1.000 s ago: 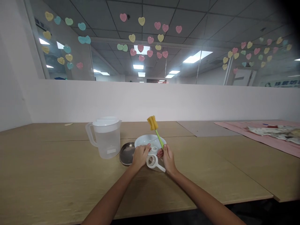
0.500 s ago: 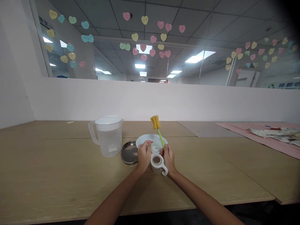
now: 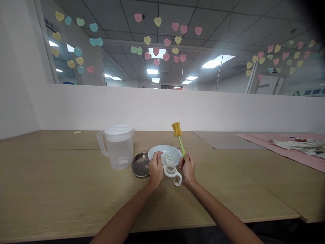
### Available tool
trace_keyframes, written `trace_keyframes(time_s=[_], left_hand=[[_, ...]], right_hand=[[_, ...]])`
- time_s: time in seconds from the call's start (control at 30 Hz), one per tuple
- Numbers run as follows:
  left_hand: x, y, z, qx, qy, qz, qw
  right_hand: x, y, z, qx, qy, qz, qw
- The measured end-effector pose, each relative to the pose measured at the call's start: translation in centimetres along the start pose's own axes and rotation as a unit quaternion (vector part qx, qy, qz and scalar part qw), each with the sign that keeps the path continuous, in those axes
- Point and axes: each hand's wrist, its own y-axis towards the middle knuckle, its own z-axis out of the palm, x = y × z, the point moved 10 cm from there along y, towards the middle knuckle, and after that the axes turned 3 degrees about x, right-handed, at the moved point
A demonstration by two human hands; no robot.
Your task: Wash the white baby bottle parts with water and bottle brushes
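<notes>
Jar (image 3: pixel 168 183) is mouth-up between your hands, your left hand (image 3: pixel 155 169) curled alongside, its grip unclear, while your right hand (image 3: pixel 189 169) closes round the brush (image 3: pixel 181 146), seemingly keeping its sponge (image 3: pixel 177 129) clear.

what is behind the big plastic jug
Behind the jug, the table runs back to the white wall. Anything small directly behind its body can't be made out through the cloudy plastic.

And here we look out from the wearer's head, facing forward and down over both hands (image 3: pixel 172 167), with desk (image 3: pixel 101 196) below and wall (image 3: pixel 127 105) beyond.
</notes>
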Motion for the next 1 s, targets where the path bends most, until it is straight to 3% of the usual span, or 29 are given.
trace_keyframes(time_s=[0.17,0.37,0.5,0.6,0.83,1.0], left_hand=[[-0.3,-0.1,-0.3,-0.012,0.02,0.036,0.999],[-1.2,-0.1,1.4,0.08,0.047,0.076,0.993],[0.2,1.0,1.1,0.08,-0.052,0.026,0.995],[0.9,1.9,1.1,0.108,-0.014,0.045,0.993],[0.5,1.3,3.2,0.268,0.175,0.153,0.935],[-0.7,1.1,4.4,0.315,0.256,0.202,0.892]], right_hand=[[0.4,0.0,0.1,0.01,0.034,0.022,0.999],[0.5,-0.1,0.2,0.012,0.035,0.01,0.999],[0.0,0.1,0.0,0.004,0.017,0.004,1.0],[-0.4,0.4,-0.3,-0.004,0.006,0.012,1.0],[-1.2,0.8,-1.0,-0.026,0.01,0.026,0.999],[-0.7,1.0,-1.2,-0.027,-0.004,0.008,1.0]])
